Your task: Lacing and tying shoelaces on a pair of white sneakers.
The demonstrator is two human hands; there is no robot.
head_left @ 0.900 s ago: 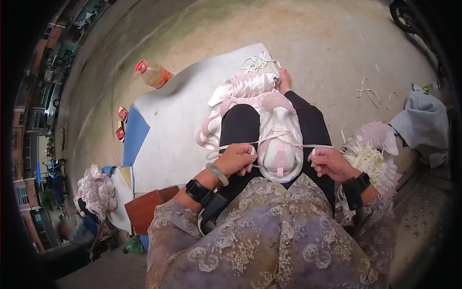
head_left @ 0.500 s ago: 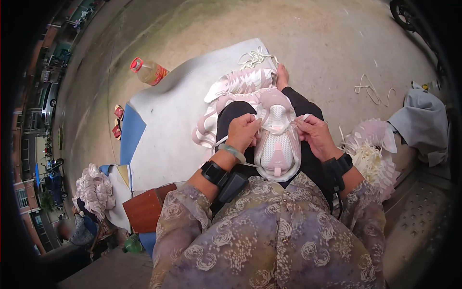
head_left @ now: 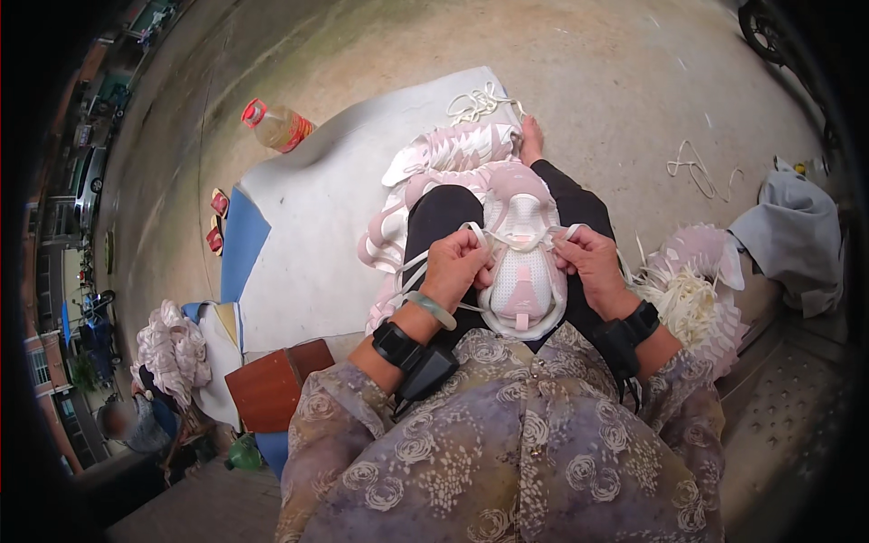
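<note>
In the head view, the pink-and-white shoe (head_left: 522, 282) is seen between the legs (head_left: 441, 214), flanked by the left hand (head_left: 455, 267) and right hand (head_left: 592, 263); white lace (head_left: 523, 244) is pinched in the closed fingertips of each.

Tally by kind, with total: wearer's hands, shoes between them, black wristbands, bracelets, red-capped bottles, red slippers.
Hands: 2 (left hand, right hand)
Pink-and-white shoe between the hands: 1
Black wristbands: 2
Pale bracelet: 1
Red-capped bottle: 1
Red slippers: 2
Total: 9
</note>
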